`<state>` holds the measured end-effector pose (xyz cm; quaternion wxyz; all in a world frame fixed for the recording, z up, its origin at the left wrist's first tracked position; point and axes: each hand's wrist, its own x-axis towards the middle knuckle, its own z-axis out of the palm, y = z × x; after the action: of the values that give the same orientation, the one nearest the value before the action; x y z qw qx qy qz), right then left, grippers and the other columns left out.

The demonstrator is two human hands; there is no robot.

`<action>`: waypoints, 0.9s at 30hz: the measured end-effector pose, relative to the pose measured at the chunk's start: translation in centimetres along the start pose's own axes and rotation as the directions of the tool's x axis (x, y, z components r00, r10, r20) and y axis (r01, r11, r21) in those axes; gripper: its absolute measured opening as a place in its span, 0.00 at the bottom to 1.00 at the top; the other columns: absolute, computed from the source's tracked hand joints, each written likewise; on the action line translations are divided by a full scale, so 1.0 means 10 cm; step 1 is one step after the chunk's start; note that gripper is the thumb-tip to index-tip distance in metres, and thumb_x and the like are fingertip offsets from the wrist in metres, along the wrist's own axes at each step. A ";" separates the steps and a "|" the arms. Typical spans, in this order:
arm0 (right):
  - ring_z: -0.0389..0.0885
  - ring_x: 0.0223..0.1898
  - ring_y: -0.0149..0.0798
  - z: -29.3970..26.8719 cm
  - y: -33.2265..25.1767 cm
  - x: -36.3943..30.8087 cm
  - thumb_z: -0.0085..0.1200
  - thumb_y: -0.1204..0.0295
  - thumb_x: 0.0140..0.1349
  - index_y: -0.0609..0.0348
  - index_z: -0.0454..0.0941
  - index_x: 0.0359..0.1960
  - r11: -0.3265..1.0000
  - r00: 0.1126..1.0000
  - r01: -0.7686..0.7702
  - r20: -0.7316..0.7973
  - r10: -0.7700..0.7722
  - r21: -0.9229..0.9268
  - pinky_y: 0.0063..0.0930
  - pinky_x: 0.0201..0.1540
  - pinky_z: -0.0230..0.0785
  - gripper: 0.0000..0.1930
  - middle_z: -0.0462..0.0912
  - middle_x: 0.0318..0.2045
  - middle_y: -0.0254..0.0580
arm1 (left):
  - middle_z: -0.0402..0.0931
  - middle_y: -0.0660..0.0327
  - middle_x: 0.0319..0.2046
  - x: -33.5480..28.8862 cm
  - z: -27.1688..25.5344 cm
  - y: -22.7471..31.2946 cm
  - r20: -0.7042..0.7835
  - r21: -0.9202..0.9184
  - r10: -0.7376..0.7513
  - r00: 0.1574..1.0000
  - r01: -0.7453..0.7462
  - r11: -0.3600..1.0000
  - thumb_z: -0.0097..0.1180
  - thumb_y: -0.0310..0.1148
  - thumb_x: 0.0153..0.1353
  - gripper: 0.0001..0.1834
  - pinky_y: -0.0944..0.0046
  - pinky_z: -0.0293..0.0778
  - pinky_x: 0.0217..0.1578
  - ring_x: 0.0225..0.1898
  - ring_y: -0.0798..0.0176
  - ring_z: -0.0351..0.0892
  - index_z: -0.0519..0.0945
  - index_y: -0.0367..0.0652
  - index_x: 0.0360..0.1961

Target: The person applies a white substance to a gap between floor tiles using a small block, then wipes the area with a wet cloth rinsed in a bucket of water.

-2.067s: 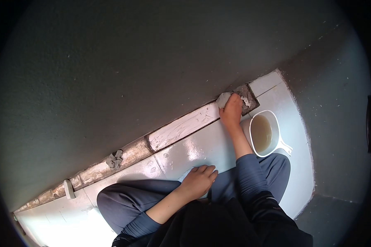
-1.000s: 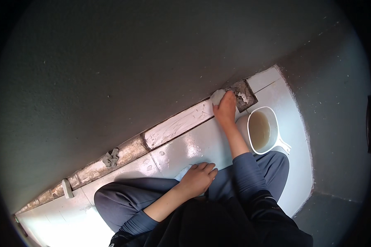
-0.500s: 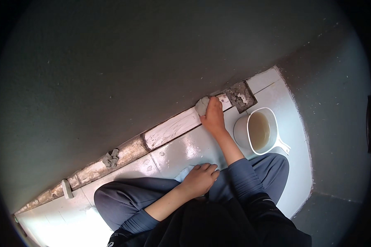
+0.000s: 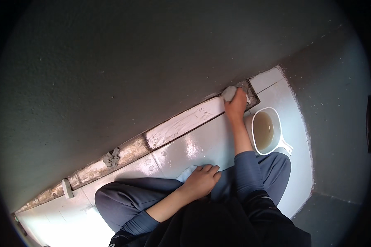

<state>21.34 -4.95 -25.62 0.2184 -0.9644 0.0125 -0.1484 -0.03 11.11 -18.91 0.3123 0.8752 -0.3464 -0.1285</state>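
My right hand (image 4: 236, 106) is closed around a light grey pad (image 4: 229, 94), whose exact kind I cannot make out. The pad is at the right end of a long white strip coated with paste (image 4: 189, 121), along the foot of the dark wall. Right beside this hand, a square gap (image 4: 252, 96) of rough grey mortar is partly covered by it. My left hand (image 4: 203, 180) rests over my lap with loosely bent, parted fingers. Beneath it shows a pale blue thing (image 4: 186, 173), mostly hidden.
A white handled dipper (image 4: 280, 136) of cloudy water stands by my right knee. Leftward along the wall lie a crumpled grey lump (image 4: 111, 158) on a rough bare strip (image 4: 130, 151) and a pale bar (image 4: 67, 188). Shiny light tiles (image 4: 175, 154) cover the floor.
My right hand has moved right and farther away with the grey pad, along the white strip to the mortar gap. My left hand has hardly moved.
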 end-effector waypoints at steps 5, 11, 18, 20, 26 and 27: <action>0.68 0.42 0.60 0.00 0.06 -0.02 0.57 0.81 0.37 0.64 0.65 0.41 0.999 0.999 -0.038 -0.035 0.039 0.027 0.48 0.44 0.62 0.24 0.70 0.38 0.57 | 0.70 0.60 0.44 0.02 -0.04 0.03 -0.015 0.021 -0.004 1.000 0.004 1.000 0.51 0.33 0.54 0.13 0.59 0.69 0.42 0.47 0.59 0.69 0.74 0.42 0.40; 0.69 0.42 0.60 -0.04 0.03 0.02 0.57 0.80 0.36 0.65 0.68 0.40 0.994 0.994 -0.071 -0.083 0.078 0.081 0.46 0.44 0.64 0.23 0.71 0.37 0.58 | 0.70 0.60 0.44 0.00 -0.09 0.01 0.014 0.006 -0.024 1.000 0.024 1.000 0.52 0.33 0.53 0.13 0.58 0.69 0.41 0.47 0.59 0.69 0.74 0.42 0.41; 0.70 0.41 0.60 -0.01 0.00 -0.04 0.56 0.80 0.35 0.65 0.69 0.41 0.994 0.999 -0.026 -0.039 0.031 0.111 0.46 0.45 0.64 0.24 0.71 0.37 0.58 | 0.70 0.59 0.45 0.03 -0.06 0.02 0.004 -0.025 0.008 1.000 -0.008 1.000 0.51 0.33 0.54 0.14 0.58 0.70 0.41 0.47 0.59 0.69 0.74 0.41 0.41; 0.70 0.41 0.60 -0.07 0.03 0.02 0.56 0.80 0.36 0.65 0.69 0.40 0.996 0.995 -0.057 -0.080 0.063 0.070 0.46 0.45 0.64 0.23 0.71 0.37 0.58 | 0.70 0.59 0.45 0.02 -0.09 0.02 -0.013 -0.058 -0.007 1.000 0.006 0.998 0.51 0.33 0.55 0.14 0.58 0.70 0.42 0.47 0.59 0.69 0.74 0.41 0.41; 0.70 0.40 0.60 -0.03 -0.03 -0.03 0.55 0.80 0.37 0.65 0.69 0.40 0.993 0.993 -0.077 -0.078 0.084 0.093 0.47 0.43 0.64 0.22 0.71 0.36 0.58 | 0.70 0.59 0.46 0.04 0.00 0.05 0.017 -0.045 0.007 1.000 -0.006 0.999 0.50 0.34 0.55 0.14 0.57 0.70 0.43 0.48 0.58 0.69 0.75 0.41 0.42; 0.70 0.40 0.60 -0.02 -0.03 -0.04 0.55 0.80 0.37 0.65 0.69 0.40 0.990 0.998 -0.016 -0.066 0.025 0.143 0.47 0.43 0.64 0.22 0.71 0.35 0.58 | 0.70 0.59 0.46 0.04 -0.01 0.04 0.021 -0.041 0.008 1.000 -0.007 0.999 0.50 0.34 0.55 0.14 0.57 0.70 0.43 0.48 0.58 0.69 0.75 0.41 0.42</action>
<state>20.89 -4.71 -25.41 0.2879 -0.9406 0.0192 -0.1790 0.05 10.65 -18.57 0.3272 0.8658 -0.3503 -0.1437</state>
